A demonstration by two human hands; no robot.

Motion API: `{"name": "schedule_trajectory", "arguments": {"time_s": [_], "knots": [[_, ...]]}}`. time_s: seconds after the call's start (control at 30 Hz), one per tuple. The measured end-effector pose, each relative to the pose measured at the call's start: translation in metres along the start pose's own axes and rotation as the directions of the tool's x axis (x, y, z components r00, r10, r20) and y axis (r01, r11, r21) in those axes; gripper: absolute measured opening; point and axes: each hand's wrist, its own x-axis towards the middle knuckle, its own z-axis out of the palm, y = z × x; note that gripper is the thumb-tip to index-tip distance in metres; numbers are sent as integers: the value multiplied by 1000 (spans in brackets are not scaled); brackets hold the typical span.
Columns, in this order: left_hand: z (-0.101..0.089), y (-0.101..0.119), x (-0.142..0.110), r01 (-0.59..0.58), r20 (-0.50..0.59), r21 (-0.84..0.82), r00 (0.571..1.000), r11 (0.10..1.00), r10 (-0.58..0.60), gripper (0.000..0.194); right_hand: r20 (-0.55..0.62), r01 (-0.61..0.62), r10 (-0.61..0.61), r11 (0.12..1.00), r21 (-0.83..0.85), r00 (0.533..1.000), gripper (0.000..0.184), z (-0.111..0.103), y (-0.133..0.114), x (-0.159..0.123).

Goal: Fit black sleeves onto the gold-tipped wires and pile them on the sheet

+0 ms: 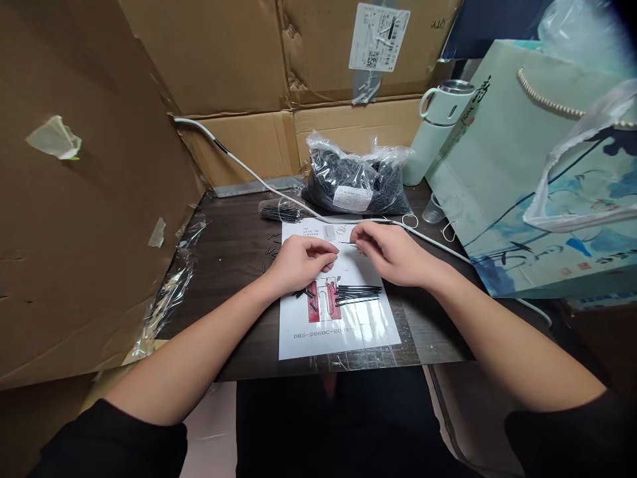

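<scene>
Over a white printed sheet point(343, 342), my left hand point(302, 263) is closed, thumb and fingertips pinched; what it holds is too small to make out. Facing it a short way right, my right hand point(391, 252) pinches a thin black wire point(348, 242) that points toward the left fingertips. Below the hands a row of thin black wires point(358, 293) lies side by side on the sheet. Several short black tube pieces point(311, 299) rest by the left wrist, on the sheet's red picture. More short black pieces point(271, 251) are scattered on the table left of the sheet.
Behind the sheet stands a clear bag of black pieces point(355, 179) beside a bundle of black wires point(281, 212). A white cable point(249, 171) crosses the dark table point(223, 318). A pale thermos point(438, 133) and paper bag point(537, 172) stand right; cardboard point(74, 232) walls the left.
</scene>
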Motion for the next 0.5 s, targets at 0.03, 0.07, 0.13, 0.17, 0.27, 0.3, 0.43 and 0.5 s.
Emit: {"name": "schedule_trajectory", "arguments": {"time_s": [0.03, 0.07, 0.13, 0.17, 0.27, 0.3, 0.43, 0.5], "knots": [[0, 1, 0, -20, -10, -13, 1000, 1000, 20, 26, -9, 1, -1, 1000, 13, 1000, 13, 0, -1, 0], [1, 1, 0, -41, -18, -22, 999, 999, 40, 25, -16, -1, 1, 1000, 18, 1000, 14, 0, -2, 0], [2, 3, -1, -67, -28, -33, 997, 997, 66, 25, -25, -6, 6, 1000, 9, 1000, 14, 0, -3, 1], [2, 3, -1, -69, -32, -39, 997, 997, 68, 26, -31, -2, 2, 1000, -3, 1000, 13, -1, -3, 2], [4, 3, -1, -47, -53, -82, 998, 996, 43, 34, -46, 26, -28, 999, -43, 999, 16, -3, -3, 2], [4, 3, -1, -42, -61, -102, 998, 994, 36, 36, -44, 35, -37, 998, -47, 998, 17, -4, -4, 3], [5, 2, 0, -49, -79, -159, 996, 986, 37, 35, 2, 35, -35, 999, -33, 999, 23, -6, -5, 3], [4, 3, 1, -53, -87, -157, 995, 986, 39, 33, 24, 30, -30, 999, -37, 999, 27, -6, -5, 2]]}}
